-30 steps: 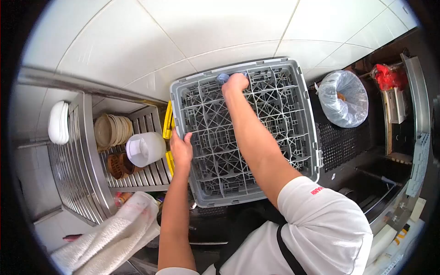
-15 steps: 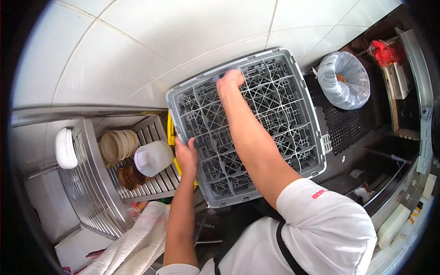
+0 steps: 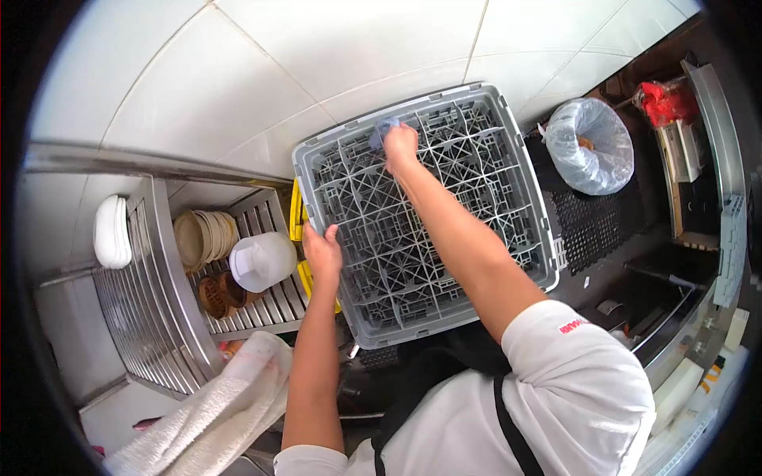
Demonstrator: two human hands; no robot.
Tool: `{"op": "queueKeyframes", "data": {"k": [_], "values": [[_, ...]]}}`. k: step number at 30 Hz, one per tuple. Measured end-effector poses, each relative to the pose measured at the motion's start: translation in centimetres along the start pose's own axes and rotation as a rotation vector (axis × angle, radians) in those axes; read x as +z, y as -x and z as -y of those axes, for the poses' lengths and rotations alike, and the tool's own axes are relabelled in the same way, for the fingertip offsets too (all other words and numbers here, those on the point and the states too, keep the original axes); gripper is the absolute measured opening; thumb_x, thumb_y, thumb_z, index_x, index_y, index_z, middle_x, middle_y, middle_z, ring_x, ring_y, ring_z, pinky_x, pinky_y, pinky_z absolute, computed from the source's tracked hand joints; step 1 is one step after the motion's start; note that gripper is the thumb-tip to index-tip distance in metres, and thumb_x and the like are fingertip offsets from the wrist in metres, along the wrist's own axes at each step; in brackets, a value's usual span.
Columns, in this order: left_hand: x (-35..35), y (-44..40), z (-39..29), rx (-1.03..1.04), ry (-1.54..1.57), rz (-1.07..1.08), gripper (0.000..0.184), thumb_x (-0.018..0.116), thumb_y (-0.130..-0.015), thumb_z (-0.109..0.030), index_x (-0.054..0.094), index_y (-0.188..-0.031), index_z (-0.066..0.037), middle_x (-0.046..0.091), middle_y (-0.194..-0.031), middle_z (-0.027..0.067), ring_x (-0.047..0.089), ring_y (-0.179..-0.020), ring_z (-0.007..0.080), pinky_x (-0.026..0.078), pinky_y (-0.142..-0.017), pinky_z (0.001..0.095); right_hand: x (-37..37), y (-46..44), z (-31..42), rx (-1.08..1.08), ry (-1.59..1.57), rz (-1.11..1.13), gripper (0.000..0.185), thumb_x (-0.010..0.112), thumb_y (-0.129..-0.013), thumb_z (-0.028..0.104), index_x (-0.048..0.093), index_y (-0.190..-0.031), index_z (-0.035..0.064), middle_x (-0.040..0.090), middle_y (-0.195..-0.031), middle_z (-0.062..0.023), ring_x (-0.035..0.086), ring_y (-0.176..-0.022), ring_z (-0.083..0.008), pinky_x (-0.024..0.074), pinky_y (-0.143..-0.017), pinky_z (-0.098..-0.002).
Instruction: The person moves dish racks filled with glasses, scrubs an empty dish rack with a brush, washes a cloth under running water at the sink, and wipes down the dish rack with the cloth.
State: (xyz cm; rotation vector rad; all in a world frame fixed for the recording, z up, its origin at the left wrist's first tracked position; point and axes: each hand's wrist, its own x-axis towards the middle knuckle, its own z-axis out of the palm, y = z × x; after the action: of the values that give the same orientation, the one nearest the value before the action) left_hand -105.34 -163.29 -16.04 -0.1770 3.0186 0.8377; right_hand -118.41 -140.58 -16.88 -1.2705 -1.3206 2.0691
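The grey rack between the hands looks stiff and fairly light, best held by its thick rim. The left hand grasps its side there, though the outer fingers are hard to make out; the right hand, farther forward, clutches a soft blue cloth against the rack.

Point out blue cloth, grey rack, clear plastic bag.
Blue cloth (image 3: 383,133), head view: its bunched part.
Grey rack (image 3: 421,323), head view: near rim.
Clear plastic bag (image 3: 571,159), head view: its left side.
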Motion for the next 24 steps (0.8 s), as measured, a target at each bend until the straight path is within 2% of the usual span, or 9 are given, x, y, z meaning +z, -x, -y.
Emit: {"op": "queueKeyframes", "data": {"k": [3, 5, 7, 9, 11, 15, 19, 21, 24], "values": [[-0.4, 0.6, -0.1, 0.086, -0.077, -0.12, 0.073, 0.07, -0.086, -0.029, 0.033, -0.142, 0.0, 0.047, -0.133, 0.029, 0.043, -0.124, 0.0455, 0.034, -0.106, 0.0491, -2.7, 3.5, -0.6, -0.457, 0.28, 0.24, 0.027, 0.05, -0.091, 0.009, 0.062, -0.11, -0.006, 0.067, -0.106, -0.0254, 0.064, -0.101, -0.0373, 0.0477, -0.088, -0.041], [-1.0, 0.9, -1.7, 0.216, -0.218, -0.321, 0.078, 0.071, -0.085, -0.026, 0.029, -0.145, 0.0, 0.043, -0.138, 0.0287, 0.041, -0.128, 0.0464, 0.031, -0.11, 0.0495, -3.8, 7.5, 1.3, -0.462, 0.268, 0.368, 0.029, 0.049, -0.091, 0.009, 0.061, -0.112, -0.0064, 0.065, -0.107, -0.0277, 0.062, -0.104, -0.0418, 0.0468, -0.09, -0.0446], [-1.9, 1.2, -6.5, 0.295, 0.224, -0.198, 0.074, 0.064, -0.089, -0.016, 0.024, -0.15, -0.002, 0.034, -0.146, 0.0253, 0.041, -0.131, 0.0377, 0.033, -0.11, 0.0454, -4.6, 10.6, 2.4, -0.321, 0.207, 0.464, 0.031, 0.048, -0.092, 0.009, 0.06, -0.115, -0.0067, 0.066, -0.11, -0.0247, 0.065, -0.101, -0.0357, 0.0488, -0.088, -0.0411], [0.4, 0.6, -10.6, 0.259, 0.884, -0.058, 0.059, 0.056, -0.091, -0.005, 0.032, -0.145, 0.001, 0.046, -0.138, 0.0221, 0.049, -0.126, 0.0279, 0.041, -0.103, 0.0385, -5.9, 12.6, 3.0, -0.057, -0.088, 0.663, 0.033, 0.051, -0.092, 0.011, 0.059, -0.119, -0.0061, 0.066, -0.113, -0.0238, 0.066, -0.102, -0.0313, 0.0495, -0.088, -0.0369], [0.4, -1.3, -12.5, 0.225, 0.869, 0.057, 0.047, 0.051, -0.092, 0.001, 0.041, -0.138, -0.001, 0.053, -0.129, 0.0179, 0.055, -0.117, 0.0223, 0.046, -0.094, 0.0345, -7.3, 13.2, 4.0, -0.185, -0.093, 0.67, 0.032, 0.053, -0.092, 0.013, 0.06, -0.118, -0.0049, 0.067, -0.111, -0.0219, 0.066, -0.1, -0.0296, 0.0499, -0.088, -0.0348], [1.2, -4.0, -13.9, 0.063, 1.05, 0.126, 0.029, 0.047, -0.093, 0.005, 0.053, -0.121, -0.001, 0.063, -0.11, 0.0096, 0.062, -0.097, 0.0158, 0.05, -0.082, 0.0294, -13.4, 12.9, 7.3, -0.3, 0.311, 0.627, 0.027, 0.06, -0.09, 0.016, 0.064, -0.111, -0.0009, 0.067, -0.11, -0.0177, 0.064, -0.103, -0.0296, 0.0488, -0.091, -0.0362], [0.5, -6.8, -17.7, -0.086, 1.204, 0.029, 0.028, 0.048, -0.091, 0.006, 0.049, -0.118, -0.004, 0.062, -0.102, 0.0083, 0.06, -0.091, 0.0148, 0.05, -0.078, 0.0305, -23.3, 4.7, 7.4, -1.103, 0.68, 0.051, 0.025, 0.069, -0.078, 0.015, 0.065, -0.1, 0.0022, 0.064, -0.103, -0.0175, 0.059, -0.097, -0.0359, 0.0462, -0.088, -0.0454], [2.6, -10.0, -17.6, 0.331, 0.839, -0.163, 0.028, 0.055, -0.088, 0.003, 0.052, -0.115, -0.003, 0.063, -0.099, 0.0104, 0.061, -0.095, 0.0221, 0.05, -0.081, 0.0341, -28.4, 0.8, 6.9, -1.099, 1.096, -0.243, 0.043, 0.068, -0.083, 0.027, 0.06, -0.116, 0.0013, 0.057, -0.12, -0.0248, 0.05, -0.116, -0.0421, 0.0389, -0.099, -0.0516], [4.4, -12.8, -17.9, 1.103, 0.178, -0.085, 0.023, 0.057, -0.08, 0.003, 0.061, -0.102, -0.003, 0.066, -0.105, 0.0104, 0.06, -0.105, 0.0299, 0.047, -0.092, 0.0409, -30.9, -0.8, 5.9, -0.817, 1.435, -0.228, 0.069, 0.064, -0.087, 0.045, 0.044, -0.139, 0.0032, 0.048, -0.134, -0.0301, 0.041, -0.13, -0.0432, 0.037, -0.105, -0.0543]]}}
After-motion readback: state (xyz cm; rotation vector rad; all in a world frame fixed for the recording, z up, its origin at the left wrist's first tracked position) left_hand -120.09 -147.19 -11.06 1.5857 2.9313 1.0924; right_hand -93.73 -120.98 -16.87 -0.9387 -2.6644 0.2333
